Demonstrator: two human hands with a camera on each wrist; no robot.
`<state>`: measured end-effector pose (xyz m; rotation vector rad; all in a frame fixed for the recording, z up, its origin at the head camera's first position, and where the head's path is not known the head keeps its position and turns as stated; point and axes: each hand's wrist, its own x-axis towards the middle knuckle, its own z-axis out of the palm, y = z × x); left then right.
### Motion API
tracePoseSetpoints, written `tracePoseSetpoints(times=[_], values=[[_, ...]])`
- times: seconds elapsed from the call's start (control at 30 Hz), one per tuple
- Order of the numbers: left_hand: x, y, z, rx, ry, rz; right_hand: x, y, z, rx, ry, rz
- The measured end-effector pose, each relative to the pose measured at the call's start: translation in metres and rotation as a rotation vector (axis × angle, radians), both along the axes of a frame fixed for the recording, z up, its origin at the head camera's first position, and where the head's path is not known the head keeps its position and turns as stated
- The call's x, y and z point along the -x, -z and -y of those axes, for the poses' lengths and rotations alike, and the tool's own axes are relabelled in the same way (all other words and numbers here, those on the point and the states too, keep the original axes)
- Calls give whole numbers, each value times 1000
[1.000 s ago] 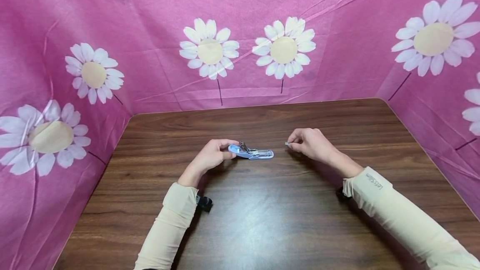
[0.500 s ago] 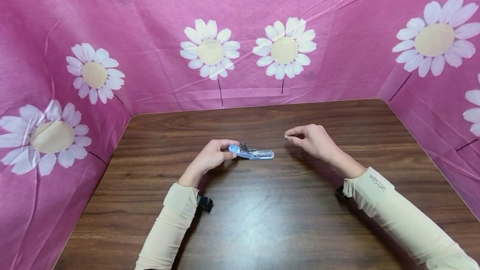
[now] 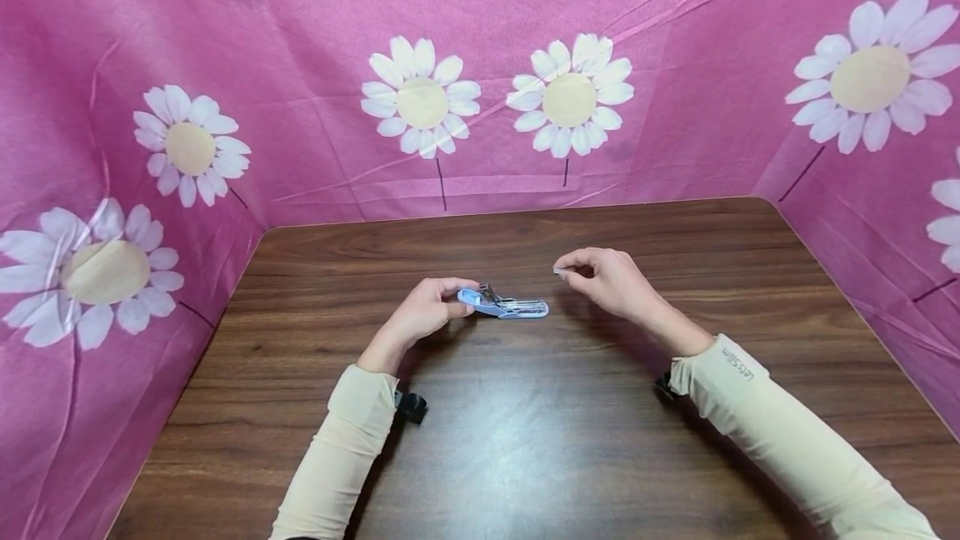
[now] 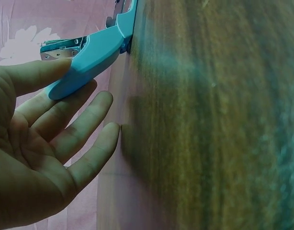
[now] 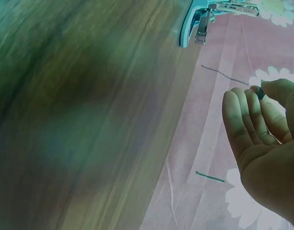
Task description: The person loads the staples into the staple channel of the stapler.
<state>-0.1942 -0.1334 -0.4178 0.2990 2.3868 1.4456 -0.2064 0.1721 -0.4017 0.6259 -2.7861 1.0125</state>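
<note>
A light-blue stapler (image 3: 486, 307) lies opened out on the table, its metal parts exposed and its right end low on the wood. My left hand (image 3: 420, 309) grips the raised left end between thumb and fingers. In the left wrist view the thumb presses the side of the stapler (image 4: 96, 53), while the lower fingers spread free. My right hand (image 3: 617, 282) pinches a tiny greyish strip (image 3: 557, 271), which looks like a row of staples, between thumb and forefinger. It hovers just right of and beyond the stapler's end. The right wrist view shows the strip (image 5: 261, 93) mostly covered by the fingertips.
The brown wood-grain table (image 3: 480, 448) reaches back to a pink cloth (image 3: 315, 48) with large daisies, which hangs around the back and both sides. Dark wrist-camera mounts sit under both cuffs.
My right hand first rises slightly away from the table front, then moves left toward the stapler with the strip still pinched. The left hand and stapler stay in place.
</note>
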Motion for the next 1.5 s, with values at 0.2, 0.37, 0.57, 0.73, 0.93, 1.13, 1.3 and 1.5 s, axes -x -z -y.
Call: tracePoseSetpoints(times=[0.2,0.37,0.57,0.73,0.93,1.13,1.3,1.5], values=[[1,1,0,4,-4,-6,1,3,9,-10,-7,-12],[0,2,1,21,-14,-3,1,5,16,-11,-31,-3],[1,3,0,20,-16,-5,1,7,19,-32,-41,19],[0,3,0,27,-25,-4,2,7,26,-55,-58,41],[1,2,1,31,-27,-16,2,9,32,-90,-66,41],[4,1,-2,42,-21,-37,3,12,35,-116,-77,33],[4,3,-3,62,-22,-40,1,14,37,-141,-71,13],[2,3,-3,62,-32,-33,-1,18,41,-172,-81,21]])
